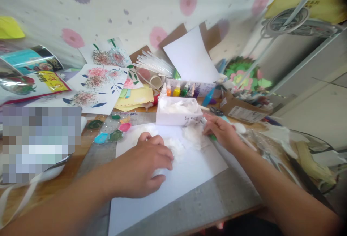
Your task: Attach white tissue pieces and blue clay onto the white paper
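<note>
A sheet of white paper [141, 207] lies on the grey board, with several tufts of white cotton-like fluff [176, 149] along its far part. My left hand [146, 167] is low over the paper beside the fluff, its fingers bent and the thumb apart, with nothing visibly in it. At the right, my right hand [221, 131] has its fingertips pinched together next to another white tuft [194, 134]. What they hold is too blurred to name. Just beyond the paper stands a white box [173, 117] filled with the same fluff.
Left of the paper sits a palette [116, 124] with coloured paint. Small paint bottles [176, 90] line up behind the box. Flower paintings [94, 86] lie at the back left. Scissors [271, 158] and a cardboard box [241, 109] are at the right.
</note>
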The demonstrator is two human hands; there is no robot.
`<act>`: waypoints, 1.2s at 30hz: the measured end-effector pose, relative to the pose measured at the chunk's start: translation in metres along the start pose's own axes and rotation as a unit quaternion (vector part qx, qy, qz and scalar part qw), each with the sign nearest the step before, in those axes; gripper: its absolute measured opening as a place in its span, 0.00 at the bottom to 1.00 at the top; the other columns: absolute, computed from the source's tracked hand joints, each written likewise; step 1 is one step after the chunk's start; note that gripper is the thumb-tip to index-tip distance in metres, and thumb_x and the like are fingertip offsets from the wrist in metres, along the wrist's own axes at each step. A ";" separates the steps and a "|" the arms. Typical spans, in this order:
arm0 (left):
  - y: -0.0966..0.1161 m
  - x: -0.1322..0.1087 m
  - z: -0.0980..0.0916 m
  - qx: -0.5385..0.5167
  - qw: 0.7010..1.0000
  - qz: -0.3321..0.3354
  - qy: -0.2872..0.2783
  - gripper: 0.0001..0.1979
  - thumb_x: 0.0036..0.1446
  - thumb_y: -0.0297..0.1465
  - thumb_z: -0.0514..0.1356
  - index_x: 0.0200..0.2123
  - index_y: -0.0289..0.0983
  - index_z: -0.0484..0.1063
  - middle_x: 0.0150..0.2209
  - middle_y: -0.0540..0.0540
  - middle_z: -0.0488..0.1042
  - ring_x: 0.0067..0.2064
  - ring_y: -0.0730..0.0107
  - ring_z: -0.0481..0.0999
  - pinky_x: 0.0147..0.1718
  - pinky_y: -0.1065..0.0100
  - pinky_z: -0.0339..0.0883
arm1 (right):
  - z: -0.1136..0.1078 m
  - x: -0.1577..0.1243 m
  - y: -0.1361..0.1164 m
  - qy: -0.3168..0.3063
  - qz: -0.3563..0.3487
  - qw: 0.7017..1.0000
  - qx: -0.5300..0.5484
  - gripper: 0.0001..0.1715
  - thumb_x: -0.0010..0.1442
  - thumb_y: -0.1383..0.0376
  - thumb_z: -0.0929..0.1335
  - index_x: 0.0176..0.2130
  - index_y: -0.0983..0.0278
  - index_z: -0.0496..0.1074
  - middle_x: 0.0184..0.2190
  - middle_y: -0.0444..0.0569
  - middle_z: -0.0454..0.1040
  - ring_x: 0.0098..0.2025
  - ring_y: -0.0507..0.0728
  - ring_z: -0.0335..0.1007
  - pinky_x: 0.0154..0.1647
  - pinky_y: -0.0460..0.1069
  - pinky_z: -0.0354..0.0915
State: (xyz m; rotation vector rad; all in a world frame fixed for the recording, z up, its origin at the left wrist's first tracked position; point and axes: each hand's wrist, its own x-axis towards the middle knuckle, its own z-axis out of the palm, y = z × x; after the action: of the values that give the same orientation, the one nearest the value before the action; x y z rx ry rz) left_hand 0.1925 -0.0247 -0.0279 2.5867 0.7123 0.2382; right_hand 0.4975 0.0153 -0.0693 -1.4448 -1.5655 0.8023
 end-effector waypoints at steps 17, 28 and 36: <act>-0.001 -0.001 -0.004 -0.019 1.000 0.008 -0.023 0.12 0.52 0.28 0.60 0.41 0.45 0.75 0.48 0.55 0.74 0.49 0.61 0.64 0.47 0.57 0.46 | 0.006 -0.028 -0.050 0.016 -0.069 0.978 0.198 0.09 0.61 0.59 0.67 0.31 0.61 0.69 0.28 0.44 0.72 0.36 0.56 0.75 0.35 0.55 0.76; 0.006 -0.004 -0.015 -0.020 0.994 -0.006 -0.104 0.13 0.50 0.31 0.62 0.41 0.46 0.75 0.39 0.53 0.77 0.47 0.59 0.65 0.45 0.58 0.51 | 0.060 -0.051 -0.095 -0.137 -0.145 0.980 0.003 0.11 0.65 0.61 0.62 0.32 0.62 0.66 0.28 0.46 0.74 0.31 0.53 0.74 0.33 0.49 0.69; -0.006 -0.007 -0.031 -0.050 0.996 -0.030 -0.060 0.10 0.54 0.27 0.56 0.36 0.43 0.76 0.37 0.53 0.77 0.45 0.67 0.69 0.48 0.66 0.55 | 0.065 -0.048 -0.091 -0.166 -0.178 0.960 -0.137 0.10 0.64 0.64 0.62 0.31 0.62 0.68 0.28 0.43 0.74 0.30 0.51 0.69 0.31 0.45 0.62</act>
State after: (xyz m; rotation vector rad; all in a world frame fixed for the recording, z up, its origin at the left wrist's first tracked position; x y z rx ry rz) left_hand 0.1755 -0.0123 -0.0039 2.4573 0.7137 0.0952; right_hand 0.3976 -0.0383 -0.0257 -1.1974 -2.1898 0.6519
